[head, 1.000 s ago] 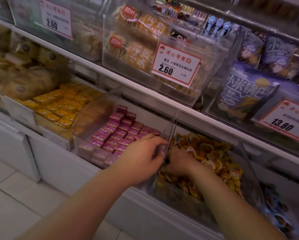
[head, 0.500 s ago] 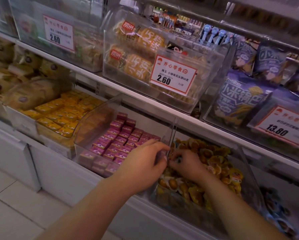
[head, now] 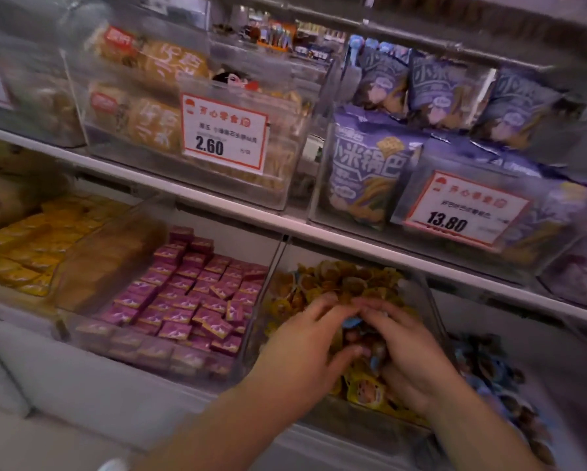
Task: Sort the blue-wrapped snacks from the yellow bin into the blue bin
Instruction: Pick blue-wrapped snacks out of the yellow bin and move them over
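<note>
Head view: both hands are down in the yellow bin (head: 424, 300), a clear plastic box heaped with small round yellow-wrapped snacks, glossy and crinkled. The left hand (head: 305, 351) has its fingers bent over the heap, and the right hand (head: 411, 355) faces it, fingers curled. Between their fingertips sits a blue snack (head: 351, 322), a small shiny blue-wrapped piece near the middle of the yellow bin; motion blur hides which hand grips it, so neither hold can be told for certain. A second bit of blue wrapper (head: 373, 362) shows under the right hand's thumb, mostly hidden.

Right of the yellow bin lies the blue bin (head: 489, 365), holding similar round pieces in blue wrap; it is blurred and cut off by the right forearm and the frame edge. Left of the yellow bin, a clear box holds flat square pink packets (head: 190, 297) in rows, and further left are flat yellow packets (head: 23, 246). On the shelf (head: 217, 202) above the yellow bin stand clear boxes with orange bags and purple bags (head: 370, 171), fronted by white price cards reading 2.60 (head: 222, 132) and 13.80 (head: 462, 207). The whole picture is soft with blur.
</note>
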The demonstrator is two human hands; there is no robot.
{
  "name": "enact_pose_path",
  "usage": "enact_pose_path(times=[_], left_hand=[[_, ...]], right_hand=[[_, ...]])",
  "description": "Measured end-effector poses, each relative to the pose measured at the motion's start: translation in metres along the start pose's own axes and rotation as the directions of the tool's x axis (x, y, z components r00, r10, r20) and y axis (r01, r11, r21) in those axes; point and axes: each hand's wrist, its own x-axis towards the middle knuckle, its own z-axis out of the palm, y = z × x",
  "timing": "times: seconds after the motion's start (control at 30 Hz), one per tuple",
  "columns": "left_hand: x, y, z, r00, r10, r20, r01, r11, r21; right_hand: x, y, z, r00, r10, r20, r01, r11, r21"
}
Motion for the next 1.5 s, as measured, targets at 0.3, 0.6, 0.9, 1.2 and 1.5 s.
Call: enact_pose_path(times=[0.3, 0.6, 0.9, 1.2, 1.5], left_hand=[[0.020, 0.012, 0.016, 0.987, -0.045, -0.157, 0.011, 0.978, -0.210], [0.031, 0.026, 0.045, 0.990, 0.091, 0.106, -0.080, 0.991, -0.108], [0.029, 0.023, 0.037, 0.993, 0.105, 0.057, -0.104, 0.994, -0.022], [0.007, -0.028, -0.047, 0.944, -0.093, -0.316, 0.139, 0.982, 0.125], [-0.028, -0.060, -0.067, 0.962, -0.216, -0.170, 0.241, 0.960, 0.141]], right_hand=[[0.002, -0.010, -0.030, 0.977, 0.072, 0.198, -0.090, 0.993, 0.080], [-0.008, -0.035, -0.125, 0.919, -0.363, -0.154, 0.313, 0.909, -0.277], [-0.012, -0.032, -0.189, 0.888, -0.359, -0.286, 0.049, 0.694, -0.719], [-0.022, -0.018, -0.074, 0.687, -0.631, 0.361, 0.626, 0.261, -0.735], [0.008, 0.032, 0.012, 0.634, 0.185, 0.751, 0.727, 0.189, -0.660]])
